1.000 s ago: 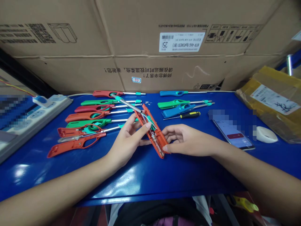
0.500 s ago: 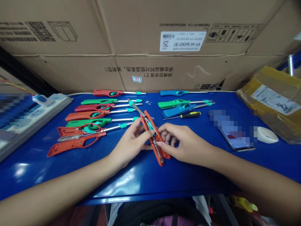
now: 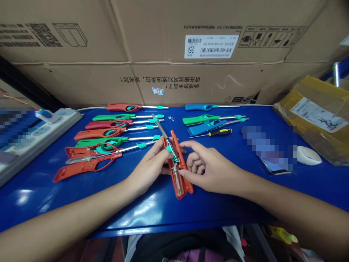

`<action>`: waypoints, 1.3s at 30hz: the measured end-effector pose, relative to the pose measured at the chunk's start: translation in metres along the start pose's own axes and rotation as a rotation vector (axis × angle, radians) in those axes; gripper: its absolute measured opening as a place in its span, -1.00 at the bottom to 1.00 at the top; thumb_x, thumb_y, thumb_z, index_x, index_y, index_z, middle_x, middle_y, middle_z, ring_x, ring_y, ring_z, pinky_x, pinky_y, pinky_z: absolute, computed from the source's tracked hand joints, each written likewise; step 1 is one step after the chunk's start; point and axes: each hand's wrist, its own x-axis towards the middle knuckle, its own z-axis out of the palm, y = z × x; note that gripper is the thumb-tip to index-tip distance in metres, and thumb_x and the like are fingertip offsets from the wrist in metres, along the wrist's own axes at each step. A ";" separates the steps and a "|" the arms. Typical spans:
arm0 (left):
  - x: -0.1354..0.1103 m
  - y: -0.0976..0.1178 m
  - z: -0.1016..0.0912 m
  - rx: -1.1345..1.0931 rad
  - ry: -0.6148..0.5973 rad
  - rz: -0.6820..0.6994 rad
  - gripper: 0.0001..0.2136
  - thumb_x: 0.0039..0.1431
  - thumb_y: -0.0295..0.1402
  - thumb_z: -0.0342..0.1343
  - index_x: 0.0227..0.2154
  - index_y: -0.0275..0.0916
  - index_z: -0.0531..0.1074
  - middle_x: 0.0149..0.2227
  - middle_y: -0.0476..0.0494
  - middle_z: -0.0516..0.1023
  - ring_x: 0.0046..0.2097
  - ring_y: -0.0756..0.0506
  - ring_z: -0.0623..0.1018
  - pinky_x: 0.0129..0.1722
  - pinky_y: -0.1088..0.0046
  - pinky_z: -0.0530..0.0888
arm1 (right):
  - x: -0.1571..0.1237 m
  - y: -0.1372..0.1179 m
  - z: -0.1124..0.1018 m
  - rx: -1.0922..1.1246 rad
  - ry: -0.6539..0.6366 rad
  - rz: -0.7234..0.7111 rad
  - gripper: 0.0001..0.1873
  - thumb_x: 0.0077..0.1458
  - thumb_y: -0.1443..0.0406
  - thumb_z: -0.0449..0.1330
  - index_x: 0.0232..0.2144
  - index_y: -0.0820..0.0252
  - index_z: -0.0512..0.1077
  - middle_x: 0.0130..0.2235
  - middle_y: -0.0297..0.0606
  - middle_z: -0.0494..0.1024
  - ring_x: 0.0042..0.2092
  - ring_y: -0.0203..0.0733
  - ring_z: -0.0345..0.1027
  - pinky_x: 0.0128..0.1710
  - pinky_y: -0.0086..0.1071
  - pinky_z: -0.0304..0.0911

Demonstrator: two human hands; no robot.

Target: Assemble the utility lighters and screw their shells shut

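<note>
Over the front middle of the table, my left hand (image 3: 151,162) grips an orange utility lighter (image 3: 176,182) with its casing split open. The thumb presses near the green trigger (image 3: 171,150), beside thin wires. A clear fuel tank (image 3: 177,178) lies in the left casing half, and the metal tube points up and away. My right hand (image 3: 207,165) holds the loose casing half (image 3: 188,185) between thumb and forefinger, its other fingers curled. Left of my hands rests another opened orange lighter (image 3: 87,169), its tank exposed.
Several closed lighters (image 3: 100,134) lie in a left row; blue and green ones (image 3: 200,119) sit at right, beside a yellow-black screwdriver (image 3: 220,133). A phone (image 3: 268,153), white mouse (image 3: 309,155) and taped parcel (image 3: 316,116) are farther right. A power strip (image 3: 40,133) borders the left.
The lighter has tilted so its inside faces me more, and the clear tank shows better. Its casing halves have shifted. My right fingers have moved slightly and curled more.
</note>
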 end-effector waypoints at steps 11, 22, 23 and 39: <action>0.000 0.002 -0.001 -0.089 -0.111 -0.094 -0.49 -0.12 -0.45 0.07 0.01 -0.23 0.38 -0.31 -0.07 0.66 -0.47 -0.12 0.62 -0.43 0.37 0.61 | -0.001 -0.003 -0.009 -0.312 0.129 -0.245 -0.41 0.25 0.32 0.16 0.29 0.16 0.14 -0.23 -0.30 0.43 -0.25 -0.24 0.36 -0.22 -0.32 0.38; -0.004 0.012 -0.002 0.233 -0.312 -0.161 -0.68 0.27 -0.19 -0.11 -0.35 -0.25 0.49 -0.71 0.03 0.38 -0.72 0.01 0.35 -0.72 0.60 0.32 | 0.005 -0.003 -0.036 -0.906 0.041 -0.587 -0.89 0.30 0.36 0.13 -0.21 0.25 0.47 -0.01 -0.05 0.48 0.02 -0.02 0.29 0.03 -0.13 0.24; -0.004 0.013 -0.002 0.286 -0.292 -0.179 -0.62 0.31 -0.11 -0.12 -0.36 -0.25 0.49 -0.72 0.02 0.37 -0.72 0.00 0.36 -0.72 0.59 0.32 | 0.004 -0.005 -0.037 -0.910 0.012 -0.578 -0.88 0.30 0.36 0.12 -0.21 0.25 0.46 -0.03 -0.07 0.49 -0.01 -0.03 0.30 0.00 -0.14 0.23; 0.001 0.023 -0.015 0.511 -0.424 -0.179 -0.66 0.19 -0.30 0.14 0.03 -0.18 0.44 -0.46 0.06 0.46 -0.59 0.04 0.45 -0.64 0.62 0.35 | 0.008 0.003 -0.052 -1.015 0.129 -0.395 -0.56 0.21 0.48 0.05 0.10 0.18 0.43 0.19 0.01 0.40 0.16 0.14 0.22 0.06 -0.03 0.15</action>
